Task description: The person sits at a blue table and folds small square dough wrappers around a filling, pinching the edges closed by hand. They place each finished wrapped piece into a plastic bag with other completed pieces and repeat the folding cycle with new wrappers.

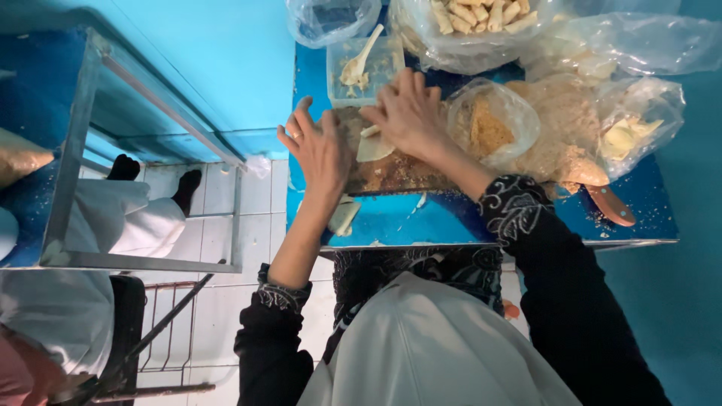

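- Left hand: fingers spread and open, gripping nothing; the palm rests at the left edge of the wooden board
- Right hand: laid palm-down with fingers extended over a pale wrapper; it presses on the sheet and does not close around it
- Pale wrapper: a thin, cream-coloured piece lying on the wooden board, partly covered by the right hand, with its lower edge showing below the fingers
- Wooden board: brown and dusted with crumbs, set on the blue table directly in front of the person
- Clear tub: a square plastic container just beyond the board, holding a pale spoon and a smear of filling
- Crumb bag: an open plastic bag of golden crumbs just to the right of the right hand
- Bag of rolls: a clear bag at the far edge of the table, filled with pale finished sticks
- Wooden handle: a brown handle lying at the right part of the table, near a heap of crumbs
- Spare wrapper: another pale piece at the near left corner of the table, below the left wrist
- Both forearms wear black sleeves with a white pattern at the cuff
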### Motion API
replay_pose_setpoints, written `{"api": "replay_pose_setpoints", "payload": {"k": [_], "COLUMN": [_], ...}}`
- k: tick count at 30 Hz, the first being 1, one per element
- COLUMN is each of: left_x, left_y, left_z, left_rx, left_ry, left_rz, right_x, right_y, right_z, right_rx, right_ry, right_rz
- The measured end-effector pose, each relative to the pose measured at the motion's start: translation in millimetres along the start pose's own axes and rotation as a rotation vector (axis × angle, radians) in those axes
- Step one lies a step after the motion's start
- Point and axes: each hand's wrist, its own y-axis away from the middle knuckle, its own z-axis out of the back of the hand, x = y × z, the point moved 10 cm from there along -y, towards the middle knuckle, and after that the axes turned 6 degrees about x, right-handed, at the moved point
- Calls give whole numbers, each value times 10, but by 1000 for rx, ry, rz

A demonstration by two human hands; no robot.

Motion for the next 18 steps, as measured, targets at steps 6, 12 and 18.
{"api": "replay_pose_setpoints", "payload": {"k": [6, 12, 18], "left_x": [40, 90, -16], "left_y": [79, 172, 324], "left_z": [-65, -183, -245], "left_rx": [37, 167, 261], "left_ry": [-17, -17, -21], "left_rz": [-58, -38, -82], "right_x": [100, 363, -63], "right_y": [102, 377, 405], "right_z": [73, 451, 894], "right_rx": [44, -206, -93], "right_ry": [-96, -182, -498], "right_rz": [240, 360, 61]}}
